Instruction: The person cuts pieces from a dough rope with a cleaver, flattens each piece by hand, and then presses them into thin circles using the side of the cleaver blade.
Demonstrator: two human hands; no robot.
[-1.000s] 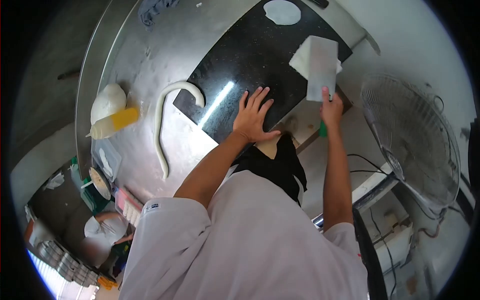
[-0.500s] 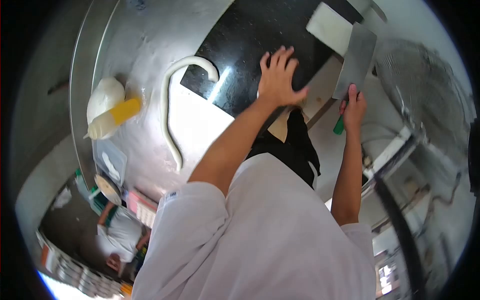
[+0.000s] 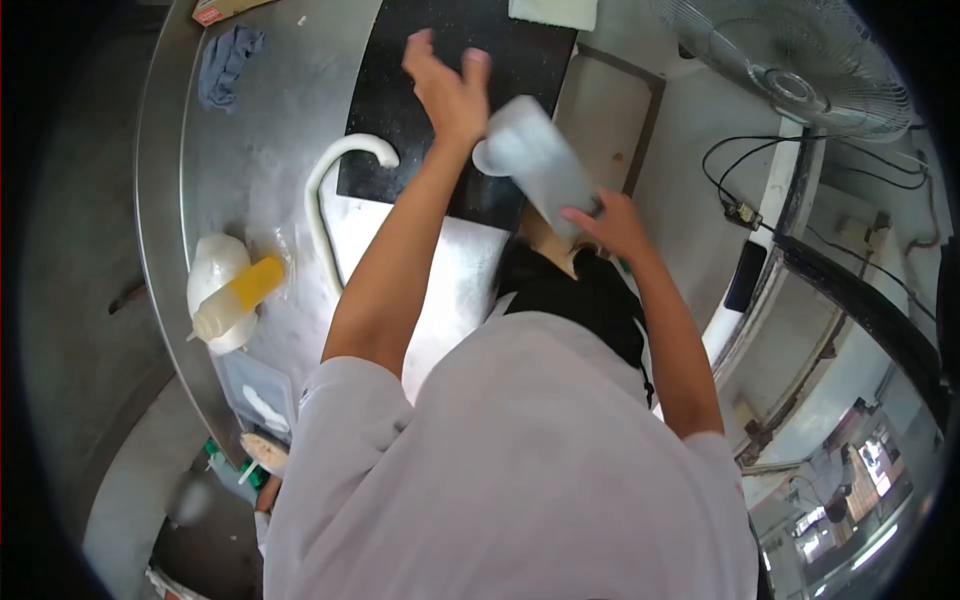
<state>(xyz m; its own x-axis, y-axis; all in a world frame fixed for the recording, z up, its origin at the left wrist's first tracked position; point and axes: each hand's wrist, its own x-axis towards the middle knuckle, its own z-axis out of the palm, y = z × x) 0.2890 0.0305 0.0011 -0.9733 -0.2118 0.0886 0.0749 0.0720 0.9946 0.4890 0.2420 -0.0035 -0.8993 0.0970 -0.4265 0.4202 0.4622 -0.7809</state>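
My right hand [image 3: 618,228] is closed around the handle of a wide-bladed cleaver [image 3: 545,160], whose blade is smeared by motion. The blade slants over the near right edge of the black board [image 3: 400,110]. Beside its tip shows a small round white piece [image 3: 488,159], probably dough, partly hidden. Held over the board, my left hand [image 3: 452,95] is open, fingers apart and nothing visible in it. To its left, a long curved rope of white dough [image 3: 318,195] has one end on the board and the rest on the metal table.
A white slab [image 3: 555,12] lies at the board's far end. On the metal table [image 3: 270,110] are a blue cloth [image 3: 230,65], a squeeze bottle with yellow contents [image 3: 240,298], a white bundle [image 3: 215,262] and a clear tub [image 3: 255,385]. A fan [image 3: 790,70] stands at right.
My right hand has brought the cleaver left, from beside the board to over its edge. My left hand has shifted left and turned. The camera view has moved, showing more of the fan.
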